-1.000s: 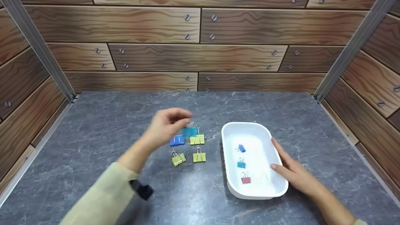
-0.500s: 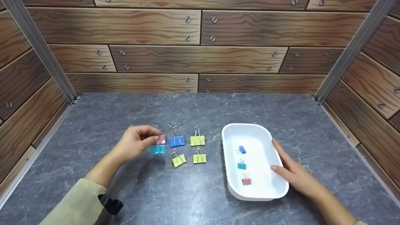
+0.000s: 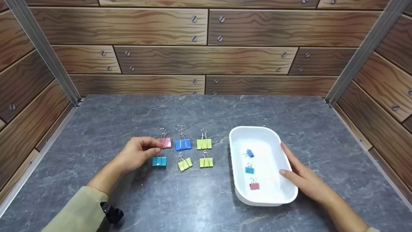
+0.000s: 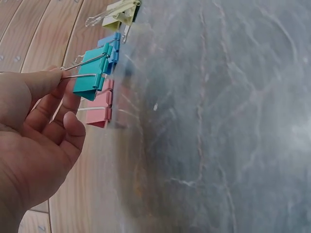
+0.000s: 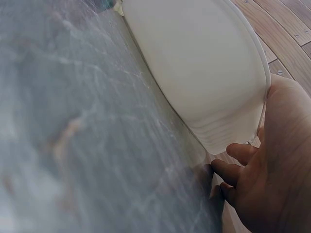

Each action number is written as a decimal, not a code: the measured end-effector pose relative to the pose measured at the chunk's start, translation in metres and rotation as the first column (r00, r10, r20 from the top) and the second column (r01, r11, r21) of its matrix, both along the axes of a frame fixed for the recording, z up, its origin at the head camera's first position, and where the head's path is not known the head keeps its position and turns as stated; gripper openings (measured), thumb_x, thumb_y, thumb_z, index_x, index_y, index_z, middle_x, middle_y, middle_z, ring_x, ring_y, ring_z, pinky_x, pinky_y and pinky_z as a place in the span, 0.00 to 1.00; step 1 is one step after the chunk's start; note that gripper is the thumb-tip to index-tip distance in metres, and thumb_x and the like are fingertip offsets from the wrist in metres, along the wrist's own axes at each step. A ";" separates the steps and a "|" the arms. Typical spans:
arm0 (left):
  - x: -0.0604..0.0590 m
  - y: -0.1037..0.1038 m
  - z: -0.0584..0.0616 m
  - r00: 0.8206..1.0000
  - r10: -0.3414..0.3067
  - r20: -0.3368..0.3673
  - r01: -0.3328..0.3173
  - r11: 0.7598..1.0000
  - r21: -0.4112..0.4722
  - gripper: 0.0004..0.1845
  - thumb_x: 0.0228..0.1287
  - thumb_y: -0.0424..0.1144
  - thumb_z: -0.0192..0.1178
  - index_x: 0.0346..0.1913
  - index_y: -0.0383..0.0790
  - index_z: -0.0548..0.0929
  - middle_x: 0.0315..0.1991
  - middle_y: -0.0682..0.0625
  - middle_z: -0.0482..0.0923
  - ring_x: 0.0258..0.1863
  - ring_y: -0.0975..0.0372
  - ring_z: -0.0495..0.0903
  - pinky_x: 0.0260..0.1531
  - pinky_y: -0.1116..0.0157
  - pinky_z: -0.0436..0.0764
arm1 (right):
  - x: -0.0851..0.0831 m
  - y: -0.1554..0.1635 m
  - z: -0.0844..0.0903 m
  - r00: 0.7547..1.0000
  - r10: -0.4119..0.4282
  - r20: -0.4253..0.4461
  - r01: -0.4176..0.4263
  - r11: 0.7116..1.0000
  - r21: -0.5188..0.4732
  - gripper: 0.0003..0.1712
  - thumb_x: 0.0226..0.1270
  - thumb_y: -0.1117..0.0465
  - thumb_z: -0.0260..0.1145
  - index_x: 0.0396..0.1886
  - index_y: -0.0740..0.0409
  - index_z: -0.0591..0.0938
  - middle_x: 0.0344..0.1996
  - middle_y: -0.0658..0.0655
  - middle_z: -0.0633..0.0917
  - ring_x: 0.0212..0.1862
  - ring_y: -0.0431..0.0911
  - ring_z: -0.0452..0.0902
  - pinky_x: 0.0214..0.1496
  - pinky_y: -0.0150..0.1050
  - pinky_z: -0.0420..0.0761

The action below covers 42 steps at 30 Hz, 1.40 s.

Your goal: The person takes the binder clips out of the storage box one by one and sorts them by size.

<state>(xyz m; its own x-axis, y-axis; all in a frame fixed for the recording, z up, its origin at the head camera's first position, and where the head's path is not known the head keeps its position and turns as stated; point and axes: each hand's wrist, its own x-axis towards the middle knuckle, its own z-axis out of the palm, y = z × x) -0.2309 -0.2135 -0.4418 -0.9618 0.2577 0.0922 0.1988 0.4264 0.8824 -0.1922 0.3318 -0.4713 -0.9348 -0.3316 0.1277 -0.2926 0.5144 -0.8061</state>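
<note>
1. the right hand (image 3: 302,180) lies with straight fingers against the white tray (image 3: 288,193) at its 3 o'clock side.
2. the left hand (image 3: 136,154) pinches the wire handle of the teal clip (image 3: 159,161), which rests on the table (image 3: 206,199).
3. at 12 o'clock of the teal clip stands the pink clip (image 3: 165,142).
4. at 3 o'clock sit the blue clip (image 3: 182,144) and green clips (image 3: 204,143).

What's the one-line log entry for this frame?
left hand: pinches teal clip handle, clip on table | right hand: rests against white tray | tray: three small clips
</note>
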 end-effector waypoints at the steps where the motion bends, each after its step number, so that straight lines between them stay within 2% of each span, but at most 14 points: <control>1: 0.000 -0.001 -0.001 1.000 0.002 0.003 -0.002 1.000 -0.006 0.07 0.71 0.28 0.67 0.48 0.29 0.90 0.43 0.41 0.88 0.36 0.60 0.79 0.35 0.70 0.79 | 0.000 0.000 0.000 1.000 0.000 0.001 0.000 1.000 0.001 0.46 0.81 0.57 0.64 0.88 0.39 0.51 0.84 0.63 0.55 0.71 0.28 0.62 0.62 0.28 0.75; 5: -0.001 -0.002 -0.007 1.000 0.008 0.010 -0.008 1.000 -0.012 0.07 0.71 0.28 0.67 0.48 0.29 0.90 0.42 0.45 0.88 0.37 0.60 0.79 0.36 0.69 0.80 | -0.001 0.000 0.000 1.000 -0.001 0.001 0.001 1.000 0.005 0.46 0.81 0.57 0.64 0.88 0.39 0.51 0.84 0.63 0.55 0.71 0.29 0.62 0.62 0.29 0.76; 17: -0.002 0.002 -0.009 1.000 -0.015 -0.007 0.015 0.999 0.030 0.08 0.70 0.27 0.67 0.48 0.27 0.89 0.44 0.41 0.88 0.37 0.62 0.80 0.37 0.71 0.80 | 0.000 0.002 -0.001 1.000 0.004 -0.021 -0.003 1.000 0.003 0.46 0.81 0.57 0.64 0.88 0.40 0.51 0.85 0.60 0.54 0.73 0.27 0.58 0.65 0.26 0.71; 19: -0.002 0.002 -0.010 1.000 -0.013 -0.014 0.013 0.999 0.038 0.08 0.69 0.26 0.67 0.47 0.26 0.88 0.43 0.41 0.88 0.37 0.63 0.80 0.37 0.71 0.80 | 0.000 0.002 -0.001 1.000 0.003 -0.011 -0.003 1.000 -0.001 0.46 0.81 0.57 0.64 0.88 0.40 0.51 0.85 0.61 0.54 0.73 0.28 0.60 0.64 0.27 0.73; 22: -0.002 0.003 -0.013 1.000 -0.010 -0.011 0.010 0.999 0.053 0.07 0.69 0.25 0.66 0.47 0.25 0.88 0.42 0.41 0.88 0.36 0.64 0.80 0.37 0.72 0.80 | 0.001 0.001 0.000 1.000 0.001 0.004 -0.001 1.000 -0.003 0.46 0.81 0.57 0.64 0.88 0.38 0.51 0.84 0.62 0.55 0.73 0.33 0.64 0.62 0.29 0.77; 25: -0.003 0.003 -0.015 1.000 0.000 -0.001 0.000 0.998 0.059 0.07 0.70 0.25 0.65 0.47 0.24 0.88 0.40 0.43 0.87 0.35 0.65 0.79 0.37 0.72 0.80 | 0.001 0.001 0.001 1.000 0.004 0.014 -0.004 1.000 -0.004 0.46 0.81 0.57 0.63 0.88 0.39 0.51 0.84 0.63 0.55 0.75 0.46 0.65 0.60 0.30 0.78; 29: -0.003 0.002 -0.017 1.000 0.015 0.012 -0.016 0.998 0.056 0.08 0.71 0.25 0.65 0.48 0.25 0.88 0.41 0.43 0.88 0.36 0.63 0.79 0.37 0.71 0.80 | 0.000 0.000 0.001 1.000 0.012 0.013 -0.012 1.000 -0.002 0.46 0.81 0.57 0.63 0.89 0.40 0.50 0.85 0.62 0.52 0.78 0.59 0.58 0.64 0.27 0.73; 35: 0.000 0.002 -0.015 0.999 0.029 0.018 -0.029 0.998 0.047 0.08 0.71 0.26 0.66 0.49 0.28 0.89 0.41 0.44 0.88 0.36 0.61 0.79 0.35 0.71 0.79 | -0.001 0.000 0.001 1.000 0.022 0.012 -0.022 1.000 -0.006 0.46 0.82 0.57 0.63 0.89 0.40 0.49 0.85 0.62 0.51 0.79 0.61 0.53 0.66 0.24 0.68; 42: -0.001 0.001 -0.011 0.998 0.044 0.040 -0.046 0.997 0.054 0.10 0.71 0.30 0.69 0.50 0.27 0.88 0.42 0.44 0.88 0.36 0.62 0.80 0.35 0.70 0.80 | -0.001 0.002 0.000 1.000 0.016 0.014 -0.016 1.000 -0.003 0.46 0.81 0.56 0.63 0.89 0.39 0.49 0.85 0.62 0.50 0.79 0.61 0.53 0.66 0.25 0.68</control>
